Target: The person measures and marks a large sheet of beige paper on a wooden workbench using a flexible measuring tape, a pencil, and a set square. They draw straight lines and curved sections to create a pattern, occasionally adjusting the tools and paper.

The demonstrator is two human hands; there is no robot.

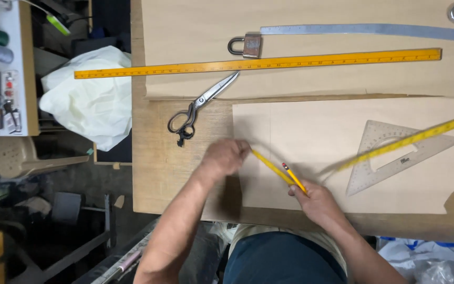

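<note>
A yellow wooden pencil [294,178] is pinched in the right hand [316,202], tip up-left; a blurred yellow flexible ruler [395,147] is pressed under the closed left hand [224,156], running rightward across the brown pattern paper [316,121].

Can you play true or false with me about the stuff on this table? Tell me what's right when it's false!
1. The right hand holds a pencil. True.
2. The scissors are in the left hand. False: they lie alone on the table.
3. A padlock sits above the long yellow ruler. True.
4. The clear triangle is on the floor. False: it lies on the brown paper.
</note>
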